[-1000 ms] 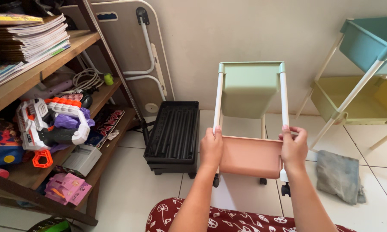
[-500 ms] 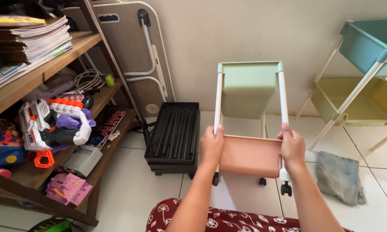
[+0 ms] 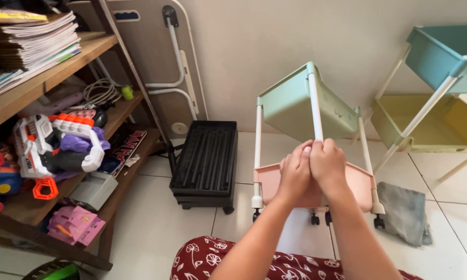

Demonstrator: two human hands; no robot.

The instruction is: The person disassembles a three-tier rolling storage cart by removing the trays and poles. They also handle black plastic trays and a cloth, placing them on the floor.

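Note:
A small wheeled cart stands on the tile floor in front of me, turned at an angle. It has a green upper tray [image 3: 295,106], a pink lower tray [image 3: 363,181] and white poles [image 3: 315,103]. My left hand [image 3: 294,173] and my right hand [image 3: 327,165] are pressed together around the nearest white pole, just above the pink tray. Both hands grip that pole. My forearms reach up from the bottom of the frame over a red flowered cloth [image 3: 202,259].
A black slatted tray [image 3: 205,158] on wheels stands left of the cart. A wooden shelf [image 3: 62,62] at left holds books, toy blasters and cables. A folded table [image 3: 156,57] leans on the wall. A second cart [image 3: 441,57] with teal and yellow trays stands right, a grey rag [image 3: 407,212] below.
The cart has been rotated, so a corner pole now faces me. My hands have left the two outer poles and come together on the one near pole.

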